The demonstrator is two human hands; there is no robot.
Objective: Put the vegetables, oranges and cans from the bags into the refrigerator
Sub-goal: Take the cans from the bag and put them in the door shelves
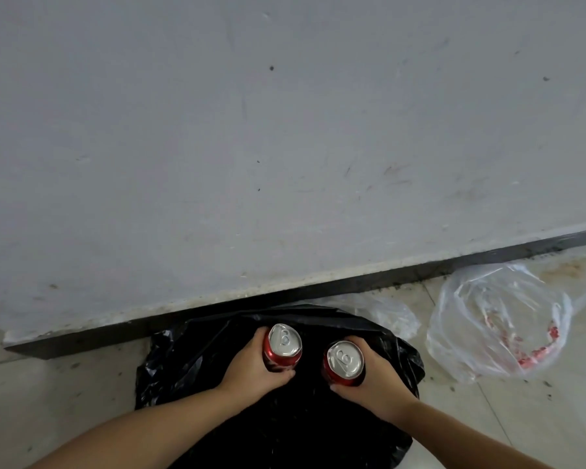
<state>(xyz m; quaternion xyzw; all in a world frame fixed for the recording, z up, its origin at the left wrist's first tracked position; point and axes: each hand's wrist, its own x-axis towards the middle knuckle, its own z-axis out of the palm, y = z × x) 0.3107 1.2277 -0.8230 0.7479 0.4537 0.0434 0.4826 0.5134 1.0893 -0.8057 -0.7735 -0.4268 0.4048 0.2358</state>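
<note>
Two cans, three bags, my two hands

I count two red cans (284,346) (344,363), one in each of my hands (251,367) (379,380), one black bag (190,363), and two clear plastic bags (501,319) (391,314) on the floor.

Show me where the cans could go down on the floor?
Bare floor lies left of the black bag, below the baseboard. Crowded: the clear bag to the right. Left hand and right hand each hold a can.
</note>
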